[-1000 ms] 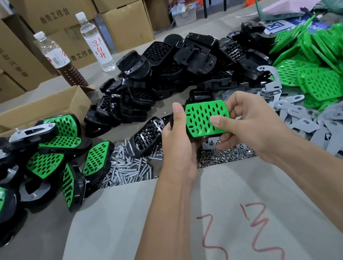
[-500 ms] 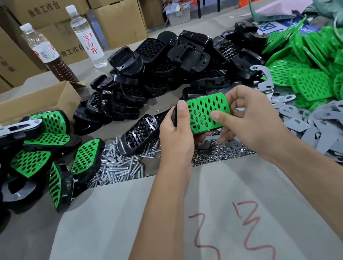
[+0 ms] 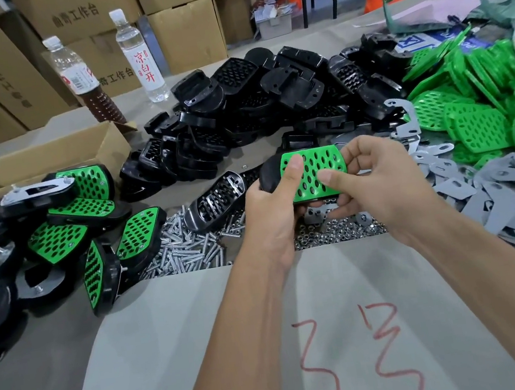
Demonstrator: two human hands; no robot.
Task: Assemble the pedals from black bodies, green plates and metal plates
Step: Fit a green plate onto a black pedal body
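Table [image 3: 59, 368] — parts piles [image 3: 269, 95], screws [image 3: 185, 253].

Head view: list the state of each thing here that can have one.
Left hand: gripping the black pedal body, thumb on the plate.
Right hand: pinching the green plate.
Green plate: seated on the body.
Clear bottle: upright, capped.
Cardboard box: open.

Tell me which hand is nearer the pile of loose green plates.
Right. The right hand sits just left of the green plate pile; the left hand lies farther left.
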